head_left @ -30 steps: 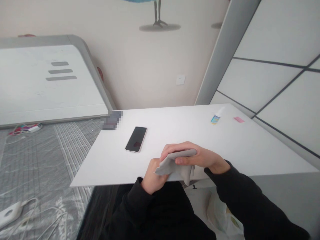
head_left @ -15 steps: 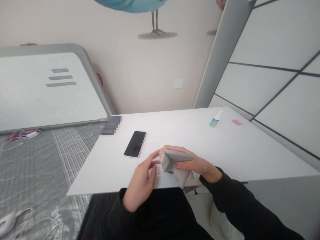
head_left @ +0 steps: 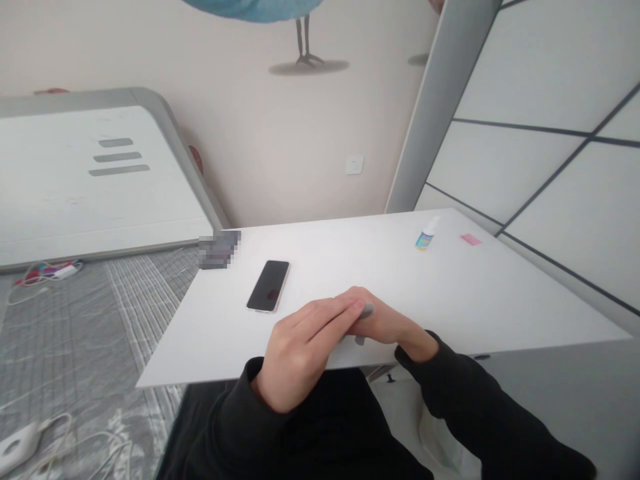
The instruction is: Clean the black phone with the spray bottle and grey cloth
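Head camera, looking forward and down over a white table top [head_left: 440,300]. Left hand [head_left: 303,350] and right hand [head_left: 387,321] are pressed together above the table's front edge, fingers of the left laid flat across the fingers of the right. Whether either hand touches the table: cannot tell.

Grey cloth [head_left: 367,311] is held between the hands and almost wholly covered by them. Only a small tip shows beyond the left fingertips, with a narrow sliver below the right hand. Right hand appears curled around the cloth; its exact grip is hidden by the left hand. Both forearms are in black sleeves [head_left: 463,400] and come in from the bottom of the view.

Phone [head_left: 268,286] lies screen up on the table, dark, to the left of the hands and apart from them. Pixelated patch [head_left: 219,249] sits at the far left corner of the table; too blurred to identify. Small white bottle [head_left: 427,233] with a blue label stands or lies near the far edge, well apart from the hands, with pink note [head_left: 471,239] just to its right.

Left of the table, white cords [head_left: 90,443] lie on a grey bedspread [head_left: 65,340].
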Demonstrator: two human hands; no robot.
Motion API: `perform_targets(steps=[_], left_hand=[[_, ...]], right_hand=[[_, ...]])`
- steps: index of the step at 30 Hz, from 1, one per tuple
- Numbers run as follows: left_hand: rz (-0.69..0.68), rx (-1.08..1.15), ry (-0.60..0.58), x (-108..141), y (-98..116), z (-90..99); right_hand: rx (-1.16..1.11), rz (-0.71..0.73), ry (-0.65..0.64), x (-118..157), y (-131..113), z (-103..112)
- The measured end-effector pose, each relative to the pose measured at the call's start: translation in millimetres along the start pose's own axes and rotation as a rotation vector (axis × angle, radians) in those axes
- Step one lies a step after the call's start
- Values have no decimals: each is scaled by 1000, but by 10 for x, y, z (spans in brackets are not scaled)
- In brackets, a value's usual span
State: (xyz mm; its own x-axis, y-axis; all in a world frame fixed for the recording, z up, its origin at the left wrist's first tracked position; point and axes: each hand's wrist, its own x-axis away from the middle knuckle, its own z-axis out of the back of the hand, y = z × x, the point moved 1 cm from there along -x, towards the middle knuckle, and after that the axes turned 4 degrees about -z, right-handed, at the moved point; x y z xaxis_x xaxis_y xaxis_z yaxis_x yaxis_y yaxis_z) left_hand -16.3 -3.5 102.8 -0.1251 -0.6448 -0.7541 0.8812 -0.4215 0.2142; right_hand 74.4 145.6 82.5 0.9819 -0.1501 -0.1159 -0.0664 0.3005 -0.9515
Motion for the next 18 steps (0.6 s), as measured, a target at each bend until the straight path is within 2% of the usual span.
perform_targets(steps=[5, 9, 13, 16, 18], left_hand=[[56, 58, 97, 33, -27, -21], [177, 43, 147, -53, -84, 13], [323, 137, 34, -142, -180, 137], [350, 163, -81, -164, -257, 226], [367, 122, -99, -159, -319, 270]], right_hand=[[-120, 45, -45, -42, 85, -11], [-136, -2, 47, -39, 273, 26], [-120, -97, 89, 17, 455, 42], [-123, -129, 57, 32, 537, -6], [-118, -168, 46, 23, 581, -64]])
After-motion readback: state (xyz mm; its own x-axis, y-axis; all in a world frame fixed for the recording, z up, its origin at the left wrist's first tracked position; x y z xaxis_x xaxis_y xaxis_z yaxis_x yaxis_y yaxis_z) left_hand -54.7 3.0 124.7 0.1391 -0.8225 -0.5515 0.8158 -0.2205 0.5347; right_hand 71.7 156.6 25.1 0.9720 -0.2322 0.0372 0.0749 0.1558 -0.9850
